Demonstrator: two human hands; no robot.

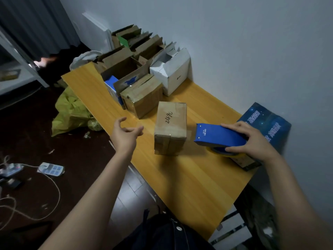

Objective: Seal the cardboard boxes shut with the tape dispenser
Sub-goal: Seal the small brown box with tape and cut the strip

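**Dispenser in hand, small box waiting**

The person's right hand (252, 139) is gripping the blue tape dispenser (220, 136) from above, fingers wrapping its rear end just over the tape roll — its nose is pointing at the small cardboard box (170, 128) marked "2490", which is standing just beside it on the yellow bench (189, 186). The left hand (126, 134) is hovering empty, fingers spread and loosely curled, to the box's left. The box looks light and stiff, likely to slide under the dispenser's pull — bracing its side with the left hand seems wise. More boxes (142, 94), some open, are crowding the bench's far end.
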